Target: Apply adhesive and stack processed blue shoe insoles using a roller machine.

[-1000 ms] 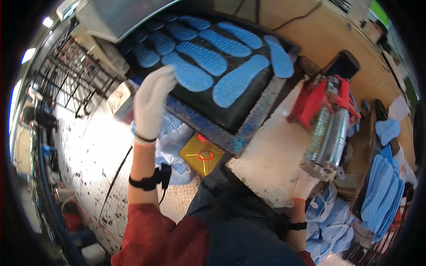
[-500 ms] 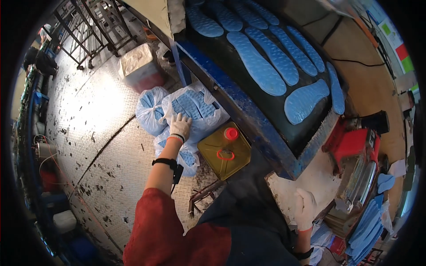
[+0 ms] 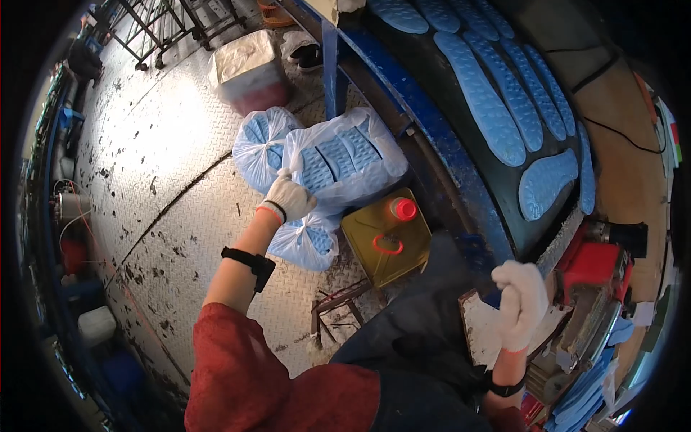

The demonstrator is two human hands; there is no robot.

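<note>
Pinching a plastic bag (image 3: 356, 186) of blue insoles (image 3: 331, 164) with the left hand (image 3: 289, 197), holding the right hand (image 3: 522, 302) loosely curled, half spread.

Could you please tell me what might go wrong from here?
The left hand seems to pinch the edge of the thin plastic bag, which might tear or spill its blue insoles. The olive can stands close beside that bag, so dragging the bag sideways could knock it. The metal frame near the can might catch a foot.
</note>
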